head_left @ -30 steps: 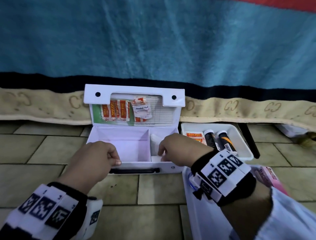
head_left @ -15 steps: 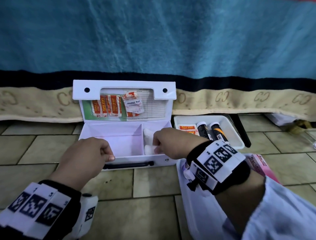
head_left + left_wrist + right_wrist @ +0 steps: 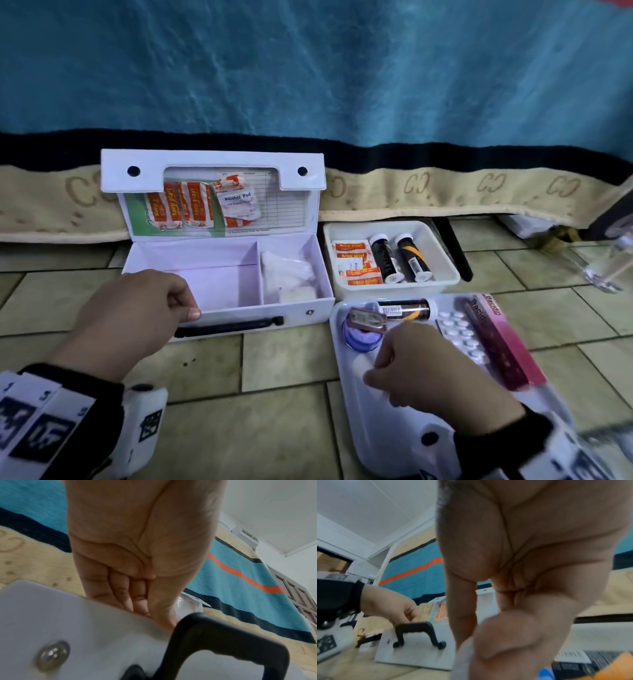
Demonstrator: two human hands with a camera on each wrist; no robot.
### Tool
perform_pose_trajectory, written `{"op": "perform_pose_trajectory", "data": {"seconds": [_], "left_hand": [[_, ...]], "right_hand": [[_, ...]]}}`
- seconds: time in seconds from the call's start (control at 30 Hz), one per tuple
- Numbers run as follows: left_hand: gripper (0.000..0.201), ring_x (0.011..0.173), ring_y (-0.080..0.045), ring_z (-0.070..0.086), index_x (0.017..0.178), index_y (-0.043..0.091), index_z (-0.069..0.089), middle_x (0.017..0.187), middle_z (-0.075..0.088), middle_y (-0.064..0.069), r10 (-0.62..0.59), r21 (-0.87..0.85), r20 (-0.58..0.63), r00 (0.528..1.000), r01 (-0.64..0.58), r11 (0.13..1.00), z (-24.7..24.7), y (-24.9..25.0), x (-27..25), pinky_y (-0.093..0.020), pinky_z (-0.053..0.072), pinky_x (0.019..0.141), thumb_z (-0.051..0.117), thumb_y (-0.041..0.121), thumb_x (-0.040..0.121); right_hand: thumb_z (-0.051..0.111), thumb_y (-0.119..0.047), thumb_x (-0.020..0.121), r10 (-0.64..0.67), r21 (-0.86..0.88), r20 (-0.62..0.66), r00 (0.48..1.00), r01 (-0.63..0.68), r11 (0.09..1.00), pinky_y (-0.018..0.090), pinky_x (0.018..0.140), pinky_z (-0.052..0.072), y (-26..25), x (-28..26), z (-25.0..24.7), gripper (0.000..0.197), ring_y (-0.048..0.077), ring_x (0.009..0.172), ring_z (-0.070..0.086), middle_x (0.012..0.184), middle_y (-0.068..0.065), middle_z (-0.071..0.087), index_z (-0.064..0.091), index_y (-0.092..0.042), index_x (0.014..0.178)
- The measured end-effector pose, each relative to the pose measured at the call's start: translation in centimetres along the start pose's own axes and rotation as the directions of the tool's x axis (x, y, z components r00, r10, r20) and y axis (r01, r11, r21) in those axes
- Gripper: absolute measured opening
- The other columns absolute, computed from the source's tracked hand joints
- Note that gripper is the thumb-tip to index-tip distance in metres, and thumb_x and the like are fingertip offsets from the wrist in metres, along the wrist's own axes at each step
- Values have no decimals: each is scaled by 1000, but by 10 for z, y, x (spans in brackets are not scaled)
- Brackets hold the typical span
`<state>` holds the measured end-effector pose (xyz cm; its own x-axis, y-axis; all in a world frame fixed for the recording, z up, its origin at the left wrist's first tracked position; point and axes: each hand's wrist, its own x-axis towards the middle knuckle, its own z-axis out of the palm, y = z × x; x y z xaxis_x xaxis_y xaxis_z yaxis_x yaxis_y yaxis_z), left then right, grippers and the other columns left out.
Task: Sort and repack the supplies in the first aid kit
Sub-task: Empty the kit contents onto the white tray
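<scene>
The white first aid kit stands open on the tiled floor, its lid leaning back against a blue blanket. The left hand holds the front wall of the kit near its left corner, the thumb outside above the black handle and the fingers curled over the rim. The right compartment holds soft white gauze packets; the left one is bare, smooth cardboard. Behind the lid window sit orange plaster strips and an alcohol pad.

The right hand is over the white plastic tray just right of the kit, fingers curled downward; I cannot tell whether it grips something. Near its fingertips lie a dark cylindrical tube, a round blue container, a blister of white tablets and a pink box. A small white bin behind the tray has two more tubes and plasters.
</scene>
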<state>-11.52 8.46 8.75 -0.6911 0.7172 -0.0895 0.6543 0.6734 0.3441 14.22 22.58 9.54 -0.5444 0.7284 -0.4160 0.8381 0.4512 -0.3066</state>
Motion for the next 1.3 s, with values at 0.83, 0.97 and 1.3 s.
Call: {"op": "perform_pose_trajectory", "data": {"seconds": [0.83, 0.97, 1.3], "left_hand": [[18, 66, -6, 57, 62, 29, 65, 66, 65, 9, -35, -21, -9, 999, 35, 999, -1, 2, -1, -21, 37, 53, 74, 29, 77], [19, 66, -6, 57, 60, 30, 65, 67, 64, 10, -22, -23, -17, 1000, 21, 1000, -1, 1, -1, -21, 37, 53, 74, 28, 77], [23, 64, -7, 59, 55, 31, 64, 62, 66, 12, -12, -17, 1, 1000, 12, 1000, -1, 0, 1, -24, 43, 56, 76, 27, 75]], "right_hand": [[42, -42, 87, -353, -381, 264, 898, 433, 817, 41, 92, 38, -82, 81, -15, 37, 29, 111, 38, 97, 5, 50, 46, -21, 57], [63, -33, 83, -508, -117, 96, 856, 516, 848, 25, 92, 42, -71, 58, -43, 13, 8, 103, 54, 98, -10, 65, 73, -30, 91], [67, -42, 74, -327, -81, -130, 936, 319, 944, 13, 54, 44, 7, -19, -91, 6, 0, 55, 56, 71, -19, 65, 67, -37, 76]]}}
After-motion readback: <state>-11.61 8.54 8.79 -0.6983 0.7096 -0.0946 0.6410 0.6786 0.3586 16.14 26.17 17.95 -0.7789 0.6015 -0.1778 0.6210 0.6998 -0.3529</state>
